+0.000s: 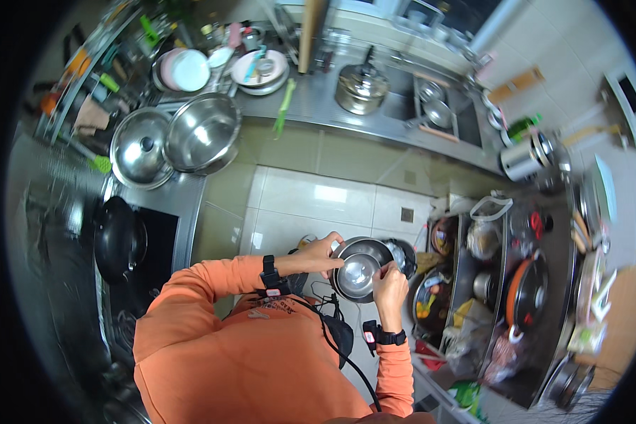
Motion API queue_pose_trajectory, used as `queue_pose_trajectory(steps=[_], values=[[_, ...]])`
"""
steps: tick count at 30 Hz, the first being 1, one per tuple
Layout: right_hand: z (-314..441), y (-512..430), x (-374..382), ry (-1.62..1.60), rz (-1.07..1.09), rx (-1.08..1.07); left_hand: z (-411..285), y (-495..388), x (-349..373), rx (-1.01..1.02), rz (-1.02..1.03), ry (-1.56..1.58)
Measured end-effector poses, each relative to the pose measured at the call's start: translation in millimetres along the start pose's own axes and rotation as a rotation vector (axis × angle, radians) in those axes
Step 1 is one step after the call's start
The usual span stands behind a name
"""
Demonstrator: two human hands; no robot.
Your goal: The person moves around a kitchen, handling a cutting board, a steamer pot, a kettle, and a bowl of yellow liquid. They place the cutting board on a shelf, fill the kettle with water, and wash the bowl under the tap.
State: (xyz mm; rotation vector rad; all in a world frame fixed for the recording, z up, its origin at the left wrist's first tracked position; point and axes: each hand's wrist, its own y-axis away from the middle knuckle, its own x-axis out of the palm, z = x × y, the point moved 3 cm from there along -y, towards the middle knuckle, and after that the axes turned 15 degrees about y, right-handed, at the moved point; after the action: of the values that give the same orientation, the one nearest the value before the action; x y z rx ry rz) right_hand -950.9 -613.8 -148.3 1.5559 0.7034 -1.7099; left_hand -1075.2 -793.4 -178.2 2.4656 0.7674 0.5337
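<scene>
Before my body, above the tiled floor, I hold two nested stainless steel bowls. The larger steel bowl is outside, and the smaller steel bowl sits inside it, shiny and with nothing visible in it. My left hand grips the larger bowl's left rim, its thumb reaching over towards the smaller bowl. At the right side, my right hand pinches the rim of the smaller bowl; whether it also touches the larger one cannot be told. Both wrists wear black straps.
A steel counter runs across the far side with a lidded pot near the sink. On the left stand a large steel pot, a steel lid and a black wok. Crowded shelves stand close on the right.
</scene>
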Motion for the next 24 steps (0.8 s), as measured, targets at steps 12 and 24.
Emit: queue_pose_trajectory(steps=[12,24], values=[[204.1,-234.4,10.8,-0.232,0.011,-0.332,38.4,-14.0,-220.2,0.098,-0.546,0.377],[328.8,-419.7,166.2,-0.312,0.270,-0.023,87.8,28.7,-256.8,0.142,-0.777,0.704]])
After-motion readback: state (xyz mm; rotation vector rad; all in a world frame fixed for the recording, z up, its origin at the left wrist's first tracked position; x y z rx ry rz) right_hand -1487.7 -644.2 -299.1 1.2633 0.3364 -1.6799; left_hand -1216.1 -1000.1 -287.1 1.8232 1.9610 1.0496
